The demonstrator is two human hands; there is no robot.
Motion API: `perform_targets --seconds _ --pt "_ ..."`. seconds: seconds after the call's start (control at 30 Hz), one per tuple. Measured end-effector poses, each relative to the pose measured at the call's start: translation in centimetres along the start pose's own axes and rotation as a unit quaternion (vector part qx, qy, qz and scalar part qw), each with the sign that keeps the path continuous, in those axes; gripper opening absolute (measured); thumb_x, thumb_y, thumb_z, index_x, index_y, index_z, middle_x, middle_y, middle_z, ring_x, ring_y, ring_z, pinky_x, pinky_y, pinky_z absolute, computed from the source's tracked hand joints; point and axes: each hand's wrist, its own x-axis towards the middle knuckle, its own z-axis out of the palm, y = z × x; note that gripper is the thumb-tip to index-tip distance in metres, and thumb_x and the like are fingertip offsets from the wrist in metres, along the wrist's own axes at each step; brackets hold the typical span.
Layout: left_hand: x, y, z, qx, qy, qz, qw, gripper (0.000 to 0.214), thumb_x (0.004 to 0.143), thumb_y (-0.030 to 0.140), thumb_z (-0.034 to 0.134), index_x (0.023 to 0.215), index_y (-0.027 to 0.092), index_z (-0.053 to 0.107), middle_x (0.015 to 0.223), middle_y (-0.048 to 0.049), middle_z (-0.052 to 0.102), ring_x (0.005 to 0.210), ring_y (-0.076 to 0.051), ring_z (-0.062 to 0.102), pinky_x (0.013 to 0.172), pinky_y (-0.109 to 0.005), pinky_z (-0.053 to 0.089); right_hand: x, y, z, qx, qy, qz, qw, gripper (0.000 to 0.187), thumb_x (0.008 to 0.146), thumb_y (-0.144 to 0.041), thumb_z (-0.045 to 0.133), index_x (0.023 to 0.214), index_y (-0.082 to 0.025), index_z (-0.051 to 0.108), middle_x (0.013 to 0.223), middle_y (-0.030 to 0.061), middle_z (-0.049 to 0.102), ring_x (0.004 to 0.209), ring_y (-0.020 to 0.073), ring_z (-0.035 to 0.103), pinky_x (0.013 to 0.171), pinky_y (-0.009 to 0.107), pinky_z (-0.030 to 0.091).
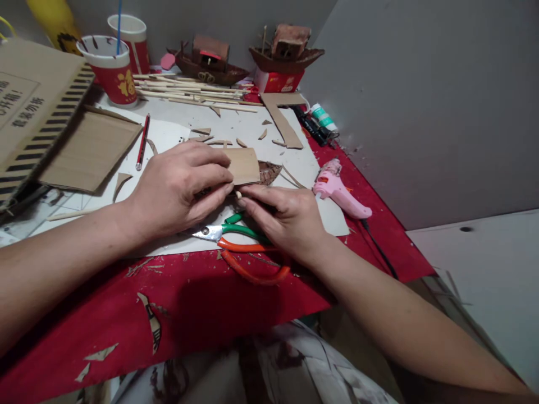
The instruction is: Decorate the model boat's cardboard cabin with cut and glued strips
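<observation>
A small model boat with a brown hull (pixel 270 173) and a curved bare cardboard roof (pixel 244 164) lies on white paper. My left hand (pixel 181 182) is closed on its near left side, fingers on the roof's edge. Between the thumb and forefinger of my right hand (pixel 290 216) is a small pale wooden stick piece (pixel 238 194), its tip showing at the boat's near side. My fingers cover most of the hull. Just below my hands, scissors (pixel 236 230) with green and orange handles lie partly under my right hand.
A pink glue gun (pixel 343 193) lies at the right, its cord running off the red cloth (pixel 189 314). Wooden sticks (pixel 189 90), two finished boats (pixel 210 62) and paper cups (pixel 113 78) stand behind. A cardboard box (pixel 37 112) and red pencil (pixel 144 141) are left.
</observation>
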Motion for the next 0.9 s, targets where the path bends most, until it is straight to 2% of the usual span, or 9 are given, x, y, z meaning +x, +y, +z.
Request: perform_targets --seconds 0.2,0.4,0.57,0.67,0.9 --pt "-0.19 -0.02 0.01 0.007 -0.011 -0.003 1.000 0.018 0.090 0.033 0.054 0.091 0.024 0.070 0.102 -0.0050 0.072 0.097 -0.026 0.068 0.084 -0.043 0.055 0.31 0.03 0.55 0.026 0.039 0.018 0.999 0.011 0.087 -0.014 0.065 0.088 -0.018 0.075 0.084 0.0029 0.079 0.074 0.0167 0.075 0.070 0.023 0.059" --pt "-0.50 -0.10 0.18 0.020 -0.017 -0.003 1.000 0.017 0.089 0.035 0.055 0.092 0.027 0.070 0.106 -0.0043 0.072 0.100 -0.027 0.068 0.084 -0.045 0.056 0.50 -0.48 0.68 0.043 0.040 0.067 0.996 0.012 0.086 -0.016 0.066 0.084 -0.021 0.076 0.080 -0.0006 0.078 0.069 0.0166 0.074 0.068 0.025 0.060" --pt "-0.61 0.07 0.11 0.049 -0.001 0.029 0.998 0.013 0.089 0.032 0.056 0.092 0.025 0.067 0.103 -0.0052 0.072 0.100 -0.025 0.068 0.081 -0.040 0.058 0.51 -0.75 0.82 0.043 0.059 0.077 0.994 0.014 0.086 -0.016 0.064 0.081 -0.021 0.076 0.078 -0.0008 0.078 0.067 0.0160 0.073 0.066 0.025 0.059" --pt "-0.61 0.18 0.13 0.052 0.007 0.038 0.998 0.012 0.088 0.032 0.059 0.092 0.024 0.066 0.103 -0.0060 0.072 0.100 -0.024 0.068 0.083 -0.038 0.057 0.48 -0.75 0.90 0.041 0.048 0.079 0.995 0.014 0.087 -0.016 0.064 0.080 -0.019 0.076 0.076 0.0006 0.077 0.066 0.0156 0.072 0.065 0.024 0.057" --pt "-0.62 0.64 0.45 0.052 0.006 -0.017 0.998 0.015 0.087 0.034 0.061 0.094 0.023 0.068 0.107 -0.0066 0.072 0.104 -0.026 0.067 0.088 -0.040 0.055 0.32 -0.48 0.78 -0.001 0.023 0.050 0.998 0.013 0.089 -0.018 0.061 0.087 -0.018 0.074 0.080 0.0030 0.077 0.069 0.0161 0.072 0.066 0.024 0.056"
